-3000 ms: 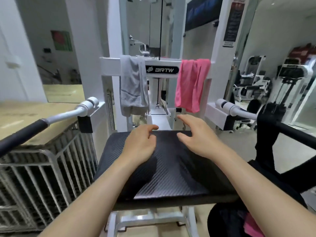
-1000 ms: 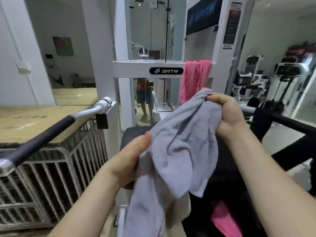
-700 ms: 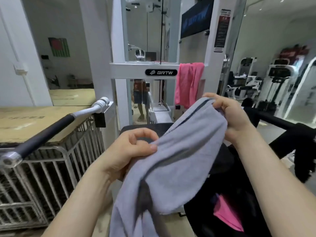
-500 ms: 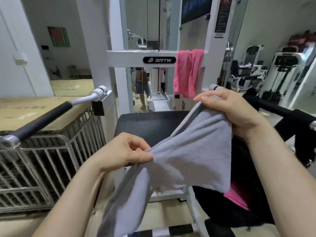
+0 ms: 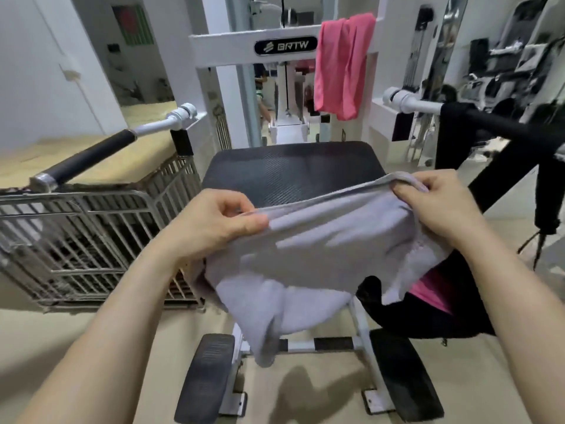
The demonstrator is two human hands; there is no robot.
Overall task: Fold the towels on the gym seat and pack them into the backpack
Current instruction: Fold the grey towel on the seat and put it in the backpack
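Left grip (image 5: pixel 214 221): thumb and fingers pinching top edge of grey towel (image 5: pixel 321 252). Right grip (image 5: pixel 440 203): fingers curled round same edge, 3 o'clock of left. Towel stretched between grips above gym seat (image 5: pixel 290 169), lower part hanging. Pink towel (image 5: pixel 342 62) draped on machine crossbar, 12 o'clock. Backpack (image 5: pixel 428 316) at 4 o'clock of seat.

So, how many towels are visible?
3. A gray towel held by the left hand and right hand; a pink towel hanging on the white frame; pink cloth, probably a towel, in the black backpack. More may be hidden.
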